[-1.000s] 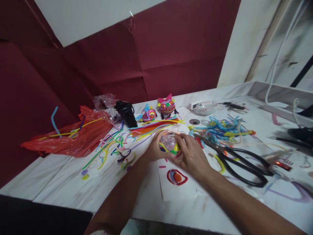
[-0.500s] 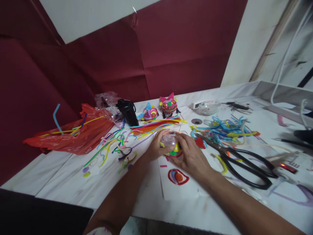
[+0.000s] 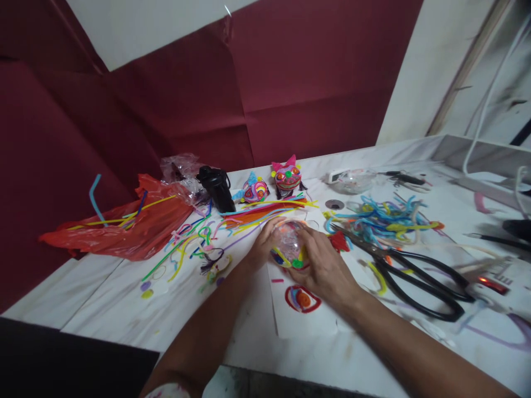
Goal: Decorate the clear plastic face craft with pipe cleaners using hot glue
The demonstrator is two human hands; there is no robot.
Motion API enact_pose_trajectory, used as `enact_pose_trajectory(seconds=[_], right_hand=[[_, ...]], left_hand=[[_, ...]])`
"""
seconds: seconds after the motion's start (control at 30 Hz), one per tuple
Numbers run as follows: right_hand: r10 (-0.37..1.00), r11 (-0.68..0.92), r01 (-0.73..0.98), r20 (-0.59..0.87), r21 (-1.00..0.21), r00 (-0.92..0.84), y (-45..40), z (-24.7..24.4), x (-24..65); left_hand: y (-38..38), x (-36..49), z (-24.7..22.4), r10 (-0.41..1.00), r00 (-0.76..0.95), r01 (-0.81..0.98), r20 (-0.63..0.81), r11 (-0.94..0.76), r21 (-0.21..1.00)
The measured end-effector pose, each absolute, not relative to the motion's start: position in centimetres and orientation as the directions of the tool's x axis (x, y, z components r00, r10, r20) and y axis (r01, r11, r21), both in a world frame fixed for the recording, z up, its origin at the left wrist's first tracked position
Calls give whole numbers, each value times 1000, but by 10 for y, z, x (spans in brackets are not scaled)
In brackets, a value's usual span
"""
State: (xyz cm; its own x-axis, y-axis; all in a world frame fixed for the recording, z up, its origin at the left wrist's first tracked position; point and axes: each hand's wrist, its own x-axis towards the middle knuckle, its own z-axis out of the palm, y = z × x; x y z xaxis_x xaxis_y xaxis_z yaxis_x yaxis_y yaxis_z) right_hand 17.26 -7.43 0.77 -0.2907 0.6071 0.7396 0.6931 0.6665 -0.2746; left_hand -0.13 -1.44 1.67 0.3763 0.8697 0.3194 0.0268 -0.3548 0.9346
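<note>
A clear plastic ball [image 3: 289, 239] with yellow, blue and green decorations sits between my two hands, above a white sheet of paper [image 3: 305, 326]. Curved along its left side is my left hand [image 3: 264, 243]. On the right, my right hand [image 3: 323, 257] wraps round the ball, with its fingers partly hidden. Just below them, a red-rimmed eye shape [image 3: 303, 299] with an orange centre lies on the paper. To the right of my right hand is a small red piece [image 3: 339, 242].
Large black-handled scissors [image 3: 418, 276] and a heap of blue pipe cleaners [image 3: 377, 215] are on the right. A black bottle [image 3: 217, 189], a red plastic bag [image 3: 124, 226] and loose pipe cleaners [image 3: 182, 254] are on the left. Two decorated animal heads, one pink-eared [image 3: 287, 176], one blue-topped [image 3: 254, 189], stand behind.
The ball has turned a little in my hands, showing more of its clear top and the yellow and blue decoration. My left thumb has drawn back from its front.
</note>
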Motion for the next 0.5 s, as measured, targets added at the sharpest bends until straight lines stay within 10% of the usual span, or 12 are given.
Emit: enact_pose_trajectory(seconds=[0.5], right_hand=[[620, 692, 657, 713, -300, -327, -90, 29, 186]], left_hand=[[1, 3, 4, 949, 274, -326, 157, -62, 943]])
